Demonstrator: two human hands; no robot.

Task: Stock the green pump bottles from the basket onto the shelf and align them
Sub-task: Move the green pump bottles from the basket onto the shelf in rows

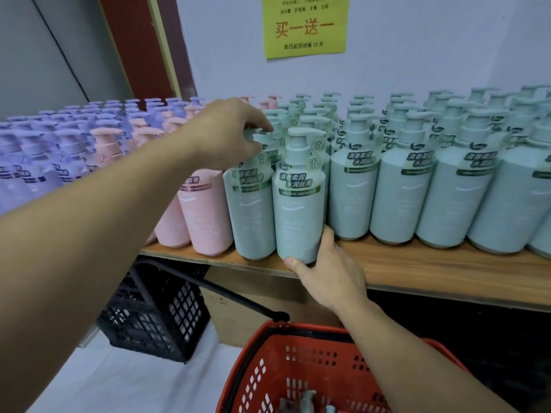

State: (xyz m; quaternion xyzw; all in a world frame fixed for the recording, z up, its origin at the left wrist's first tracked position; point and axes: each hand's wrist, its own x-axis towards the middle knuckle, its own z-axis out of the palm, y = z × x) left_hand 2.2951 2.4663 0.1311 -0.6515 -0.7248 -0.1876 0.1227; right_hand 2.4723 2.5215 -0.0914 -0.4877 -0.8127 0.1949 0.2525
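Observation:
Two green pump bottles stand at the front edge of the wooden shelf [417, 263]. My left hand [229, 132] grips the pump head of the left green bottle [253, 210]. My right hand [325, 269] cups the base of the right green bottle [298, 204], thumb in front and fingers behind it. Rows of more green bottles [402, 180] fill the shelf to the right. The red basket [286, 368] sits below, at the bottom of the view, with pump tops showing inside it.
Pink bottles [205, 213] stand directly left of the green ones, with purple bottles [35, 156] further left. A black crate [155, 311] and a cardboard box [238, 311] sit under the shelf. A yellow sign [305, 25] hangs on the wall.

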